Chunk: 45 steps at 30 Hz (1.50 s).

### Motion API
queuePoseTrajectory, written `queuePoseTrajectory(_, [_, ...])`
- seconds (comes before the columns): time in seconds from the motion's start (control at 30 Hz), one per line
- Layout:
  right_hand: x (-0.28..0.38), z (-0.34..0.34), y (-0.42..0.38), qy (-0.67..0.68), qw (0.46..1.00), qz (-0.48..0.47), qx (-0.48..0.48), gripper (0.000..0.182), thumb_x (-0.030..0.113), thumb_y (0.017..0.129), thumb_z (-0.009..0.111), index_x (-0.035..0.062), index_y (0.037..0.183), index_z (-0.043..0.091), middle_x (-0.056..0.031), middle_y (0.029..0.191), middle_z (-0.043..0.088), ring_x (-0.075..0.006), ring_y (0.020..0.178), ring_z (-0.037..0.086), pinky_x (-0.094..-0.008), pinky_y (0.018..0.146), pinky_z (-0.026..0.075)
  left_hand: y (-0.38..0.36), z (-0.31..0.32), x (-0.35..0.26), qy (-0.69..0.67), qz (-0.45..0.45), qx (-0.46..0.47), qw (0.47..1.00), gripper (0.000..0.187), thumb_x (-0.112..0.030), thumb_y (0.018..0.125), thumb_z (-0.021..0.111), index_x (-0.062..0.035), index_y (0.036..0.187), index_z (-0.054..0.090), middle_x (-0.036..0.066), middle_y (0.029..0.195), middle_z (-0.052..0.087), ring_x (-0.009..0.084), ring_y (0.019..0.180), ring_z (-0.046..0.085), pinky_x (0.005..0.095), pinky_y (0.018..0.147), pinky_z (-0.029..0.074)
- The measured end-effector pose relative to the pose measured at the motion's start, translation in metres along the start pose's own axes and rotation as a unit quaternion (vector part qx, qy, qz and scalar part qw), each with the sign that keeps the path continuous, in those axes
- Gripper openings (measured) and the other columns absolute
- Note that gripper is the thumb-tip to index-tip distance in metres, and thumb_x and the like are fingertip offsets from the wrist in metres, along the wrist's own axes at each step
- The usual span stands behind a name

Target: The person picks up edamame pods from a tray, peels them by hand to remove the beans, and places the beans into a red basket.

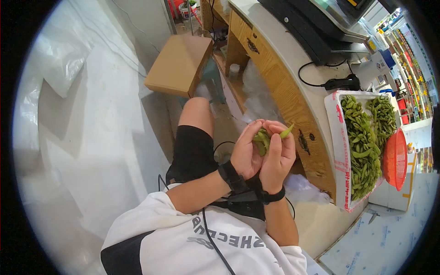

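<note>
My left hand (246,153) is cupped, its fingers curled around a few green edamame pods (261,143). Pressed against it from the right, my right hand (277,161) closes over the same pods. One pod (287,131) sticks out past the fingers of the right hand. The palms hide how many pods lie between them. To the right, a white foam box (340,151) holds a large heap of edamame pods (362,146). Both hands are held above my lap, apart from the box.
A wooden desk (275,68) with drawers stands ahead, bearing a black machine (316,32) and a black cable plug (343,83). A red plastic basket (395,160) leans beside the foam box. A cardboard box (178,64) sits beyond my knee. White plastic sheeting (91,137) covers the left side.
</note>
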State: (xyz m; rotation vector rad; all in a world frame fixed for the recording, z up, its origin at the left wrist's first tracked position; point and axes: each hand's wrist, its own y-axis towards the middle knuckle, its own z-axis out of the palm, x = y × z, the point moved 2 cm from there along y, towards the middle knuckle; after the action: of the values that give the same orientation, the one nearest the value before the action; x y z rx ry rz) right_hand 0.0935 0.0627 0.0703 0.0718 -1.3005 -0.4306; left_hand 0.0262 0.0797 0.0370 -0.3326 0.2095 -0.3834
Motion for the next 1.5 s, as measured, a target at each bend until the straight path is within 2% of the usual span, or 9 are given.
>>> queuePoseTrajectory(0.23, [-0.006,0.022,0.001,-0.021,0.998,-0.053,0.018,0.018,0.009,0.098,0.049,-0.0039,0.107,0.057,-0.0123,0.113,0.058,-0.0197,0.110,0.054,-0.0321,0.097,0.041,0.017,-0.007,-0.035,-0.004,-0.034,0.000,0.999,0.018,-0.023,0.095,0.056,-0.0097,0.106,0.052,0.004,0.093,0.058,0.0164,0.089,0.058,0.0320,0.081,0.049])
queuePoseTrajectory(0.37, [-0.001,0.041,-0.001,-0.042,0.999,0.012,-0.022,0.020,0.010,0.097,0.053,-0.0055,0.109,0.057,-0.0073,0.101,0.061,-0.0154,0.098,0.058,-0.0270,0.088,0.046,0.019,-0.010,-0.059,-0.035,-0.070,0.030,0.997,0.011,-0.019,0.097,0.055,-0.0101,0.103,0.053,0.005,0.094,0.061,0.0154,0.083,0.061,0.0307,0.075,0.053])
queuePoseTrajectory(0.47, [-0.010,0.049,-0.003,-0.026,0.998,0.038,0.047,0.019,0.009,0.096,0.056,-0.0061,0.108,0.058,-0.0040,0.096,0.061,-0.0112,0.088,0.058,-0.0234,0.080,0.047,0.025,-0.021,-0.069,-0.052,-0.041,0.027,0.997,0.011,-0.018,0.097,0.053,-0.0099,0.105,0.051,0.004,0.091,0.060,0.0158,0.082,0.061,0.0315,0.072,0.054])
queuePoseTrajectory(0.57, [-0.007,0.054,-0.009,-0.164,0.974,0.134,0.085,0.017,0.009,0.095,0.058,-0.0055,0.105,0.059,-0.0039,0.093,0.060,-0.0080,0.082,0.056,-0.0211,0.072,0.046,0.024,-0.027,-0.082,-0.059,-0.019,0.000,0.998,0.012,-0.017,0.098,0.052,-0.0100,0.108,0.050,0.004,0.089,0.058,0.0164,0.084,0.061,0.0329,0.076,0.055])
queuePoseTrajectory(0.7, [-0.023,0.049,-0.009,-0.212,0.963,0.097,0.137,0.014,0.006,0.091,0.062,-0.0019,0.103,0.062,-0.0056,0.097,0.058,-0.0091,0.081,0.056,-0.0214,0.068,0.046,0.021,-0.025,-0.090,-0.060,-0.006,-0.006,0.998,0.013,-0.017,0.099,0.051,-0.0110,0.110,0.049,0.003,0.087,0.057,0.0162,0.085,0.059,0.0327,0.079,0.054])
queuePoseTrajectory(0.9, [-0.022,0.054,-0.009,-0.418,0.897,-0.053,0.133,0.017,0.000,0.085,0.065,-0.0002,0.102,0.063,-0.0115,0.098,0.059,-0.0222,0.081,0.061,-0.0280,0.070,0.049,0.019,-0.028,-0.089,-0.053,0.016,0.001,0.998,0.012,-0.019,0.100,0.050,-0.0113,0.110,0.049,0.001,0.083,0.053,0.0160,0.084,0.057,0.0327,0.081,0.053])
queuePoseTrajectory(1.1, [-0.020,0.038,-0.012,-0.401,0.907,-0.041,0.120,0.020,-0.001,0.082,0.067,-0.0002,0.102,0.064,-0.0132,0.093,0.060,-0.0248,0.081,0.062,-0.0300,0.069,0.050,0.021,-0.029,-0.078,0.012,0.040,0.017,0.999,0.016,-0.024,0.100,0.050,-0.0096,0.108,0.049,0.002,0.085,0.051,0.0161,0.087,0.055,0.0323,0.082,0.052])
queuePoseTrajectory(1.37, [-0.013,0.027,-0.007,-0.347,0.935,-0.028,0.076,0.017,0.001,0.085,0.066,-0.0008,0.102,0.065,-0.0082,0.096,0.059,-0.0154,0.078,0.058,-0.0249,0.067,0.047,0.017,-0.015,-0.063,0.001,-0.024,0.011,1.000,0.015,-0.024,0.099,0.052,-0.0099,0.104,0.051,0.002,0.084,0.051,0.0183,0.090,0.055,0.0332,0.081,0.051])
queuePoseTrajectory(1.5, [0.001,0.009,-0.005,-0.251,0.967,0.044,0.009,0.019,0.008,0.088,0.066,-0.0030,0.104,0.066,-0.0027,0.099,0.054,-0.0079,0.075,0.050,-0.0201,0.065,0.042,0.024,-0.032,-0.061,0.098,-0.069,0.028,0.992,0.011,-0.020,0.097,0.054,-0.0108,0.102,0.052,0.000,0.079,0.050,0.0145,0.078,0.055,0.0272,0.067,0.048])
